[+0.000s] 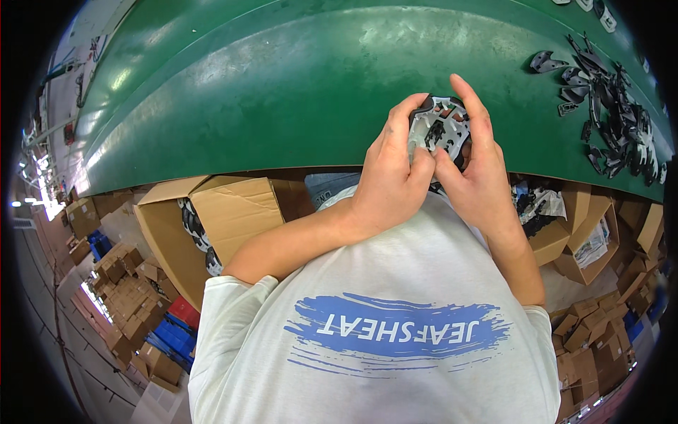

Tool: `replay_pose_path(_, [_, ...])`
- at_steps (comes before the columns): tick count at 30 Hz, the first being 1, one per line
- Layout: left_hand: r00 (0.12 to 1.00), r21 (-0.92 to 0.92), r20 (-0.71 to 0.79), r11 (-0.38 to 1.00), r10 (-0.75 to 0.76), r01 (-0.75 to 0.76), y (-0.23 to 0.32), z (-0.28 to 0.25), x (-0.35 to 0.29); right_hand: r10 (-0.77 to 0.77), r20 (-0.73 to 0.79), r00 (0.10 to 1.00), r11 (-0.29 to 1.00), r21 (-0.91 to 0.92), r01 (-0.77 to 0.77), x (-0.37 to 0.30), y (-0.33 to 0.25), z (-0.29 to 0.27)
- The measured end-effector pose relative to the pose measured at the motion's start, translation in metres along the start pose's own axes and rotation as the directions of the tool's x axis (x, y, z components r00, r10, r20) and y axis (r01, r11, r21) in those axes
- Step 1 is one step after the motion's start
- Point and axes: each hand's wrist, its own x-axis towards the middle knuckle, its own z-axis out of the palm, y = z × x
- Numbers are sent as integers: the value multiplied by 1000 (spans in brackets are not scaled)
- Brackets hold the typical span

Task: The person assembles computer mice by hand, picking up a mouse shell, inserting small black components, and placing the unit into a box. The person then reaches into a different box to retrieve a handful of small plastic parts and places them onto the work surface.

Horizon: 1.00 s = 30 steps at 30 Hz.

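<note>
Both hands hold up a rounded plastic shell, light grey inside with a black rim and several cut-out slots. A small black piece sits in its middle. My left hand grips the shell's left side, thumb pressing inside its near part. My right hand closes around the right side, its thumb beside the left one and its index finger stretched along the far edge. The shell is above the near edge of a green table. What the fingertips touch underneath is hidden.
A heap of black and grey plastic parts lies on the table's right. An open carton holding similar shells stands below the edge at left. More open cartons stand at right. Stacked boxes and blue crates fill the left background.
</note>
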Motion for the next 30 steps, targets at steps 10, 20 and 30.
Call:
replay_pose_path(10, [975,-388,163,899,-149,202,28,-7,3,208,160,965,862,435,-258,8,-9,-19])
replay_pose_path(20, [846,-668,380,523,-373,530,36,-73,-8,48,389,920,900,383,-208,17,-9,-15])
replay_pose_path(30, [840,-669,334,520,-428,531,9,-67,-44,-288,259,922,938,-119,326,6,-19,25])
